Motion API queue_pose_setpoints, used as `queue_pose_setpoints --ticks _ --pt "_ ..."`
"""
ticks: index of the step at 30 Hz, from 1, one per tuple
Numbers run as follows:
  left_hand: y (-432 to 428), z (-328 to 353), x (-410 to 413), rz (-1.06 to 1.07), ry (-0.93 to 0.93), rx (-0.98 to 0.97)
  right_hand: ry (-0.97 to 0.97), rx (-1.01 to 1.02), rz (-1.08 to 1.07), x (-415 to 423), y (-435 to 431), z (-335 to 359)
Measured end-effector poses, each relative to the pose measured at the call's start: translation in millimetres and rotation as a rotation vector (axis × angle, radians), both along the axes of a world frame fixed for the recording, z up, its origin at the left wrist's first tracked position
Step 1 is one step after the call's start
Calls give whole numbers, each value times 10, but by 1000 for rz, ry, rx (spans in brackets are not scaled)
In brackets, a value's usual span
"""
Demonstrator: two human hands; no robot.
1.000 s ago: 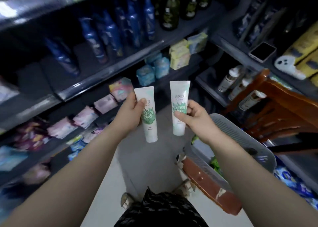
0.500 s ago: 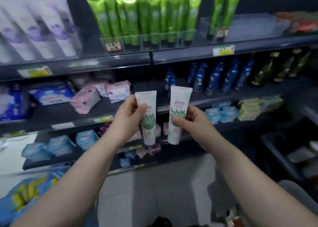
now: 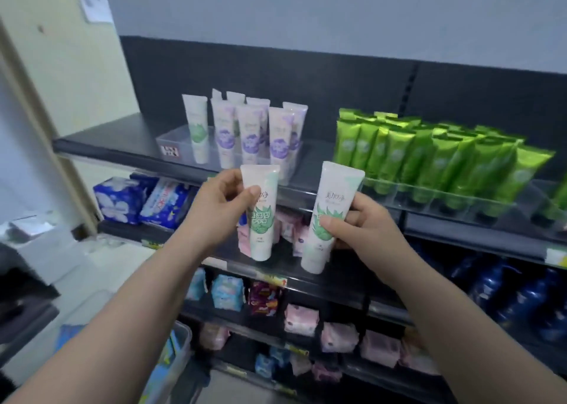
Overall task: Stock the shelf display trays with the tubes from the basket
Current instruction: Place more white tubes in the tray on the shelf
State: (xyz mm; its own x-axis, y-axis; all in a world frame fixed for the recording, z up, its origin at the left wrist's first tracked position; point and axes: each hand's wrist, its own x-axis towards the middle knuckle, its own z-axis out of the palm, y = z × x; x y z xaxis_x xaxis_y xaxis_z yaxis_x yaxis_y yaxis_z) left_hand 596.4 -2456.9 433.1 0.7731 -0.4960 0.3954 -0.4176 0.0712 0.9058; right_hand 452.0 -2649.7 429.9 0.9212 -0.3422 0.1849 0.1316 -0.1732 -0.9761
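View from a head-worn camera, looking at dark shop shelves with both forearms reaching forward. At far left, on the second shelf, sit blue packs [image 3: 121, 199]. Above them the top shelf [image 3: 104, 135] carries a clear tray [image 3: 179, 146]. In it one white tube with a green leaf print [image 3: 196, 130] stands upright at the left, and a cluster of purple tubes [image 3: 250, 132] stands to its right.

In front of and below that tray, the left hand [image 3: 219, 209] holds a white leaf-print tube [image 3: 260, 216], with the thumb across its front and the fingers curled behind. The tube stands nearly upright, flat crimped end up and cap end down.

Just to its right, apart from it, a second matching tube [image 3: 329, 219] leans slightly, top to the right. The right hand [image 3: 360, 227] grips it low on the body, thumb in front and fingers wrapped behind. Further right, a long tray of green tubes [image 3: 429, 158] fills the top shelf.

The tray with the matching tube lies up and slightly left of both hands. The left hand is nearer, so its tube looks likely to go in first, cap down. No basket can be picked out in this view.
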Motion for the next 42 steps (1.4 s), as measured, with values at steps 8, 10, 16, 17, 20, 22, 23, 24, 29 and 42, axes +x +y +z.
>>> queue_pose_setpoints --ticks 8,10,16,17,20,22,23,24,29,42 --pt "605 463 551 335 -73 -10 -135 -86 246 1020 143 599" --pt "755 556 690 422 -81 11 -152 -118 243 1268 235 719" --pt "988 924 1335 543 -107 -60 -233 -213 208 1989 482 1177" --pt "990 982 1459 538 -104 -69 -245 -224 204 2103 511 1253" --pt "936 1113 1859 485 -114 -28 -268 -233 169 2468 570 1471" --pt "877 1166 2122 435 -129 12 -269 -223 134 2724 591 1607" --pt "847 1181 2249 408 -134 27 -267 -221 110 2849 601 1670" --pt "817 1189 2373 383 -138 44 -265 -225 84 2974 610 1728" --pt "702 1062 2915 266 -132 79 -279 -288 -3 3531 644 1899" --pt "576 885 3374 25 -61 10 -158 -448 -140 4494 636 1727"
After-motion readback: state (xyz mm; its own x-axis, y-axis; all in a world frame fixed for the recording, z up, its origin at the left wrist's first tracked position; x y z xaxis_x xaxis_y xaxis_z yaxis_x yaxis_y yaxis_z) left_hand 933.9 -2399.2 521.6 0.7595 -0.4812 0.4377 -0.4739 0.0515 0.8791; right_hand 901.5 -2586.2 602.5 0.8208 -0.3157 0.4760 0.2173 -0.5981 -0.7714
